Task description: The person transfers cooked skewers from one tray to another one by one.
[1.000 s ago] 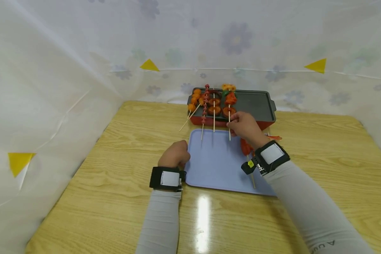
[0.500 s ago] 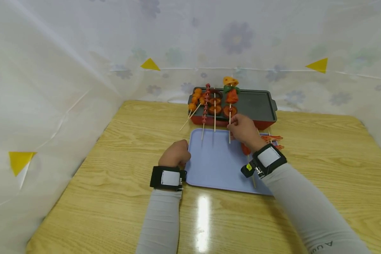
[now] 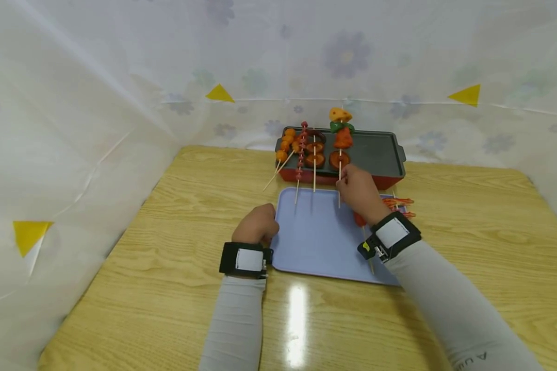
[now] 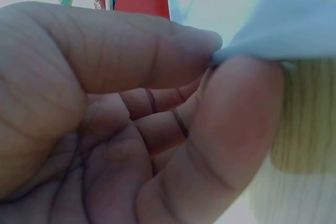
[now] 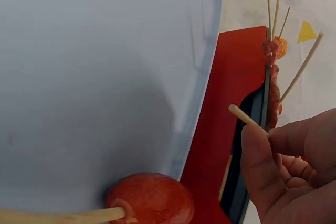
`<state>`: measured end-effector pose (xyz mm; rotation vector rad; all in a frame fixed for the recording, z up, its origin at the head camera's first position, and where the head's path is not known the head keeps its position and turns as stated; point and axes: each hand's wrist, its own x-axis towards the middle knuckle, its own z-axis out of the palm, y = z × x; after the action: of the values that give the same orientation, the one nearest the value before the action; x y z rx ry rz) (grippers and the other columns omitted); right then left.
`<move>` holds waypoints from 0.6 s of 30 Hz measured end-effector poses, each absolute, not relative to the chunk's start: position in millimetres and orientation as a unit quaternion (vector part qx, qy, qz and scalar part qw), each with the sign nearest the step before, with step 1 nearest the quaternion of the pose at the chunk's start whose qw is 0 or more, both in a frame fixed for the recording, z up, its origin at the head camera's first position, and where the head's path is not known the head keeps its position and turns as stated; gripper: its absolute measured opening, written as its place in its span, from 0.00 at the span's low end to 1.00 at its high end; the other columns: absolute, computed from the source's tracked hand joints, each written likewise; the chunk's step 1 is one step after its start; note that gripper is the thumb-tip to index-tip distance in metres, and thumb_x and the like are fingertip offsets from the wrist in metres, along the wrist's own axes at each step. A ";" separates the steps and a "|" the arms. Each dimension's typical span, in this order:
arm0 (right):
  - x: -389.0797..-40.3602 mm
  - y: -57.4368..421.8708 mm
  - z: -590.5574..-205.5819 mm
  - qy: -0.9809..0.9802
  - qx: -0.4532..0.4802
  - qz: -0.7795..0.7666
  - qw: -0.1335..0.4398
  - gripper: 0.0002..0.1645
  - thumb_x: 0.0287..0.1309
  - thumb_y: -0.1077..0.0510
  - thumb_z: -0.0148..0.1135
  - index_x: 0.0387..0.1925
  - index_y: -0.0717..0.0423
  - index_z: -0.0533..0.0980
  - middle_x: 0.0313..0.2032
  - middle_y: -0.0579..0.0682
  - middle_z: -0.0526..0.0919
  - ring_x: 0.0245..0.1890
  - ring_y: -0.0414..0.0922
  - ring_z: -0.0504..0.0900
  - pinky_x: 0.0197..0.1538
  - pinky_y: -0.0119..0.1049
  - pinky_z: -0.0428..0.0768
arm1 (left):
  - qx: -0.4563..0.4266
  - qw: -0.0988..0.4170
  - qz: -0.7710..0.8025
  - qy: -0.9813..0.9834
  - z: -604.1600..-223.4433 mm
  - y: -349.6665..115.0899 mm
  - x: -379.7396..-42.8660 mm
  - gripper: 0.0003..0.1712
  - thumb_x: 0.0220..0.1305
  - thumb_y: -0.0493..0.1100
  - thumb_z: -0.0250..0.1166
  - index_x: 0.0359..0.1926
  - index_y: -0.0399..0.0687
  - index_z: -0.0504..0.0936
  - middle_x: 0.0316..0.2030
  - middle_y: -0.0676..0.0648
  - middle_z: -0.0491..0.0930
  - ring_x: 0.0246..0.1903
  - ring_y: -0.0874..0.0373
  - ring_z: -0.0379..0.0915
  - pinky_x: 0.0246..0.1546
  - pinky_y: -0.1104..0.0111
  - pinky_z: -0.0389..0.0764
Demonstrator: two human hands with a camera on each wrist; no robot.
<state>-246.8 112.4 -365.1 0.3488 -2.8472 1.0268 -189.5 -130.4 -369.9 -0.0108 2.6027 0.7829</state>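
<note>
My left hand (image 3: 256,224) is at the left edge of a pale blue tray (image 3: 306,237). In the left wrist view its thumb and a finger pinch the tray's rim (image 4: 252,45). My right hand (image 3: 359,189) pinches the bare stick of a skewer (image 3: 343,138) between thumb and fingertips, over the front of a grill pan. That skewer carries a yellow piece, a green piece, an orange-red chunk and a brown round slice lower down. Its stick end (image 5: 239,111) juts past the fingers in the right wrist view. Whether the food touches the pan is unclear.
The dark grill pan (image 3: 373,149) with red sides stands behind the tray. Several skewers lie on its left, including orange balls (image 3: 285,147) and thin red pieces (image 3: 301,149). A red skewer (image 3: 359,219) and orange-red strips (image 3: 399,202) lie at the tray's right.
The held skewer's food end has risen towards me, then the skewer has shifted slightly right with my right hand. My left hand has stayed at the tray's edge.
</note>
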 end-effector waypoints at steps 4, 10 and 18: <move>-238.4 107.5 -359.2 -0.940 0.120 0.311 0.075 0.05 0.67 0.65 0.53 0.39 0.66 0.71 0.26 0.56 0.74 0.25 0.50 0.73 0.27 0.40 0.68 | -0.002 0.208 0.277 0.938 -367.4 -130.4 -188.7 0.09 0.48 0.24 0.55 0.29 0.39 0.72 0.26 0.41 0.75 0.20 0.51 0.72 0.13 0.68 0.69; -221.6 107.3 -350.2 -0.939 0.130 0.309 0.073 0.04 0.66 0.66 0.52 0.38 0.67 0.70 0.24 0.56 0.72 0.22 0.50 0.71 0.26 0.41 0.67 | -0.009 0.214 0.284 0.934 -369.3 -128.6 -189.3 0.10 0.47 0.23 0.54 0.29 0.40 0.71 0.27 0.41 0.75 0.17 0.52 0.73 0.13 0.68 0.69; -194.2 118.2 -341.9 -0.945 0.132 0.296 0.037 0.04 0.65 0.65 0.53 0.36 0.64 0.68 0.21 0.53 0.68 0.21 0.49 0.69 0.26 0.41 0.65 | -0.017 0.217 0.290 0.932 -369.9 -127.6 -189.8 0.11 0.48 0.22 0.53 0.30 0.39 0.71 0.27 0.41 0.74 0.15 0.53 0.73 0.12 0.69 0.69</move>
<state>-194.2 118.2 -341.9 0.4055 -2.9022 0.9095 -189.8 -127.6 -369.9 -0.0475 2.5828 0.8029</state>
